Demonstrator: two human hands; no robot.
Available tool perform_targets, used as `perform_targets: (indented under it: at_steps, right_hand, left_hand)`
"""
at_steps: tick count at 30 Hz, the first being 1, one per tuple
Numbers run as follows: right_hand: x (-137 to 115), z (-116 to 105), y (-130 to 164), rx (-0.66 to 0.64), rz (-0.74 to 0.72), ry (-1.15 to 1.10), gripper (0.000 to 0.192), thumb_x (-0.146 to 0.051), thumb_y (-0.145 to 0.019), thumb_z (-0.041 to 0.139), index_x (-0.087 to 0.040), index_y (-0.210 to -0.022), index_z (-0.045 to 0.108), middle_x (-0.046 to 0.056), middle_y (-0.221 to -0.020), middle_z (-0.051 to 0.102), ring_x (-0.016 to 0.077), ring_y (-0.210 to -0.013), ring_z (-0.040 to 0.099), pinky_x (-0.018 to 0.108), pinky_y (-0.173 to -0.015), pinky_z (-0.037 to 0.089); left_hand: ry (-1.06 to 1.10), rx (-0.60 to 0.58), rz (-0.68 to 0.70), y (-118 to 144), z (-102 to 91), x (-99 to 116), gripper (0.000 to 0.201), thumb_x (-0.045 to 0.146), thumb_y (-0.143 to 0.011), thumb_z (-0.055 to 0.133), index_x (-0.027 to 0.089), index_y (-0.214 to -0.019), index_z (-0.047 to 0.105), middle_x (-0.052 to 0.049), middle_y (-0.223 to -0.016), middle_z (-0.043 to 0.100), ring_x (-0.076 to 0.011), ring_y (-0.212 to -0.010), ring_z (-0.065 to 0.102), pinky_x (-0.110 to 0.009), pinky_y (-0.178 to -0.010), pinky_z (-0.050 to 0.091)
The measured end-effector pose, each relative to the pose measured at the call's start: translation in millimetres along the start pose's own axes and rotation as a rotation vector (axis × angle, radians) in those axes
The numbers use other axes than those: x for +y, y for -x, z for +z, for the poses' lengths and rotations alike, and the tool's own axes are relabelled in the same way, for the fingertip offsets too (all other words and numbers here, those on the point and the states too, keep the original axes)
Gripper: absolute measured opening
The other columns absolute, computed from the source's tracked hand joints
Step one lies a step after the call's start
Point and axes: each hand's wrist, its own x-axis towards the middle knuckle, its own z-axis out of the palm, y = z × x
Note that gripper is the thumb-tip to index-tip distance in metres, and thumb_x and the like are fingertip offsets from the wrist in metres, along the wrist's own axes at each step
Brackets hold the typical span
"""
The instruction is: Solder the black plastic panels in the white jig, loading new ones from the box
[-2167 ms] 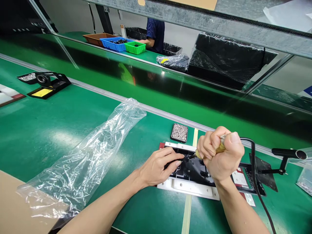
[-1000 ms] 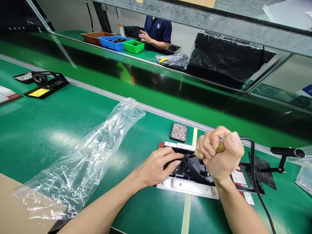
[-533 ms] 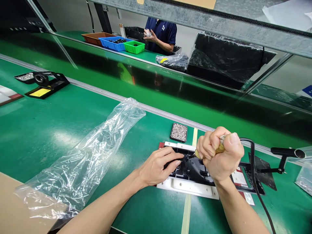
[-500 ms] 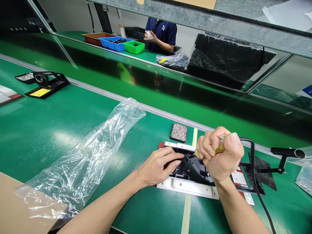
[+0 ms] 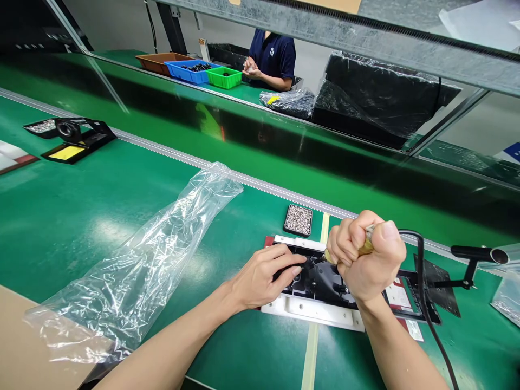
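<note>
To my left a crumpled clear plastic bag point(image 5: 138, 271) lies along the green bench point(image 5: 73, 216); a small black tray of screws point(image 5: 299, 220) sits by the rail; far left stands a black soldering stand point(image 5: 77, 140). Across the line, brown point(image 5: 160, 62), blue point(image 5: 190, 71) and green bins point(image 5: 224, 77) sit beside a seated co-worker point(image 5: 270, 57).

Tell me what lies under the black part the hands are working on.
The black part sits in a white fixture with red edges showing, on the green table. The left hand and right hand hide the rest.
</note>
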Motion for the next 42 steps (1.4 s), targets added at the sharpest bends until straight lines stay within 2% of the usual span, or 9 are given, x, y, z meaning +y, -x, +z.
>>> perform_targets:
  at_steps: [18,25,33,42]
  right_hand:
    - [1.0,0.9,0.6,0.011,-0.005,-0.003,0.047,-0.051,-0.089,0.062,-0.022,-0.057,0.042,-0.008,-0.045,0.028,0.0073,-0.037,0.022,0.021,-0.034,0.023]
    - [0.2,-0.7,0.0,-0.031,-0.009,0.024,0.048,-0.052,-0.090,0.061,-0.022,-0.058,0.041,-0.007,-0.045,0.028,0.0074,-0.037,0.023,0.020,-0.034,0.024]
    - [-0.1,1.1,0.6,0.017,0.007,-0.005,0.047,-0.049,-0.087,0.064,-0.022,-0.056,0.043,-0.007,-0.044,0.029,0.0076,-0.037,0.023,0.021,-0.034,0.023]
    - [-0.1,0.9,0.6,0.006,0.010,-0.001,0.047,-0.050,-0.087,0.066,-0.022,-0.057,0.043,-0.007,-0.044,0.029,0.0076,-0.037,0.024,0.021,-0.034,0.023]
  left_hand:
    - [-0.004,0.001,0.000,0.1,0.2,-0.2,0.030,0.026,-0.107,0.050,0.015,-0.127,0.069,-0.010,-0.100,0.069,-0.0188,-0.089,0.067,-0.032,-0.077,0.057]
    - [-0.013,0.010,0.009,-0.8,-0.6,0.7,0.030,0.026,-0.107,0.050,0.015,-0.126,0.069,-0.010,-0.099,0.070,-0.0190,-0.088,0.068,-0.031,-0.077,0.058]
    - [-0.001,0.000,-0.004,0.2,-0.3,0.2,0.029,0.025,-0.107,0.051,0.014,-0.127,0.069,-0.010,-0.100,0.069,-0.0188,-0.090,0.067,-0.032,-0.078,0.056]
    - [0.013,0.000,-0.005,0.3,0.2,-0.2,0.029,0.024,-0.106,0.052,0.014,-0.128,0.068,-0.009,-0.100,0.068,-0.0187,-0.089,0.066,-0.032,-0.078,0.055]
